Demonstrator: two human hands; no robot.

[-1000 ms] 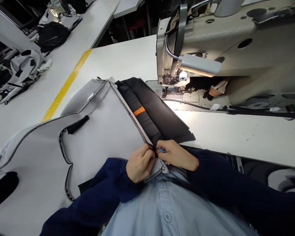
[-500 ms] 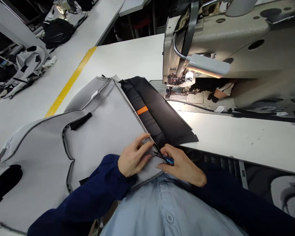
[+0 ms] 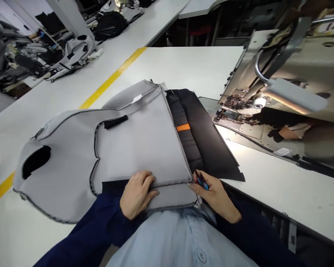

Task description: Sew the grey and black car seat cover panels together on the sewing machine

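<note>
A large grey fabric cover (image 3: 133,144) with dark stitched edges lies on the white table (image 3: 180,66), joined along a seam to a black padded panel (image 3: 203,141) that bears an orange tab (image 3: 183,127). My left hand (image 3: 136,193) rests on the cover's near edge, its fingers curled over the stitched hem. At the cover's near right corner, my right hand (image 3: 215,194) is closed on a small blue-handled thread snipper (image 3: 202,181), whose tip points at the seam's end.
An industrial sewing machine (image 3: 281,74) with a lit lamp stands at the right, its needle area (image 3: 236,102) just beyond the black panel. A yellow tape line (image 3: 111,78) crosses the table at the left. More grey and black fabric pieces (image 3: 72,55) lie on far benches.
The view has swung left. My left hand has moved left from the seam's end and flattened onto the hem. The right hand still holds the snipper at the corner.
</note>
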